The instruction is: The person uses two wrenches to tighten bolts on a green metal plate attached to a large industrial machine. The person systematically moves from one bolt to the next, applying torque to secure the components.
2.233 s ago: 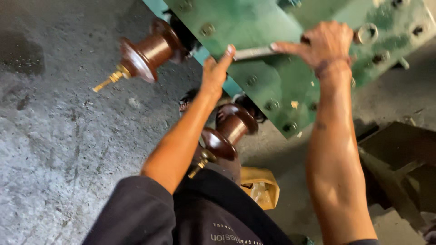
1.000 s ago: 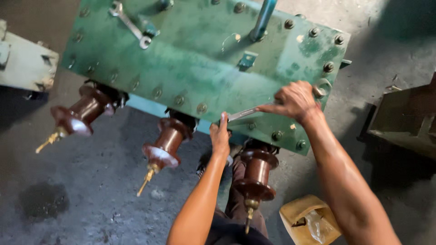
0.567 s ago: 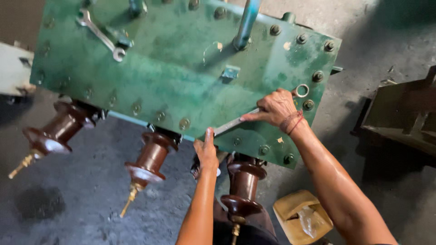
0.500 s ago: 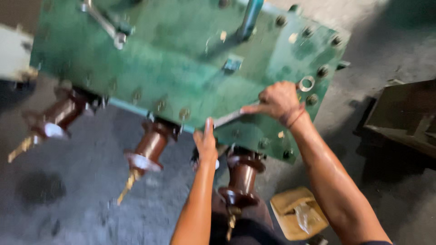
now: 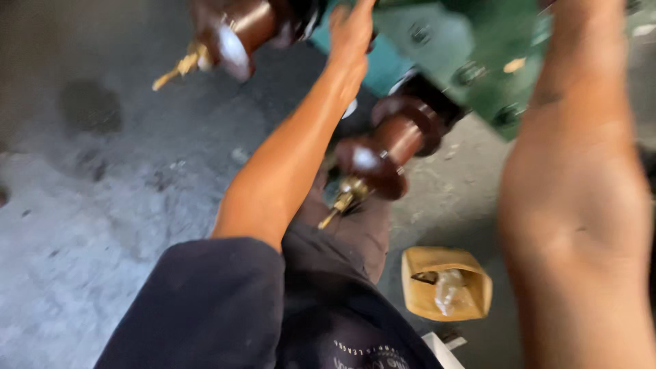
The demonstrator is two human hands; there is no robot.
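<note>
The green metal cover (image 5: 471, 61) sat at the top edge of the view, tilted and blurred, with dark bolt heads along its near rim. My left hand (image 5: 352, 27) reached up to that rim beside a teal part under the plate, fingers stretched out and not closed on anything that I could see. My right hand was out of view above the top edge; only my right forearm (image 5: 577, 205) showed, running up the right side toward the cover, so I could not tell what that hand gripped.

Two brown ribbed insulators stuck out from under the cover. The near insulator (image 5: 389, 143) hung between my two arms, ending in a brass stud (image 5: 342, 203) that pointed down toward my lap. The far insulator (image 5: 239, 31) lay left of my left hand, its own brass tip (image 5: 179, 67) angled out to the left.

Below, my dark sleeve (image 5: 205, 301) and dark shirt filled the lower middle. Just right of them, on the grey concrete floor (image 5: 89, 225), stood a small yellow container (image 5: 447, 283) holding a crumpled clear plastic bag (image 5: 447, 287). A dark stain marked the floor at the upper left.
</note>
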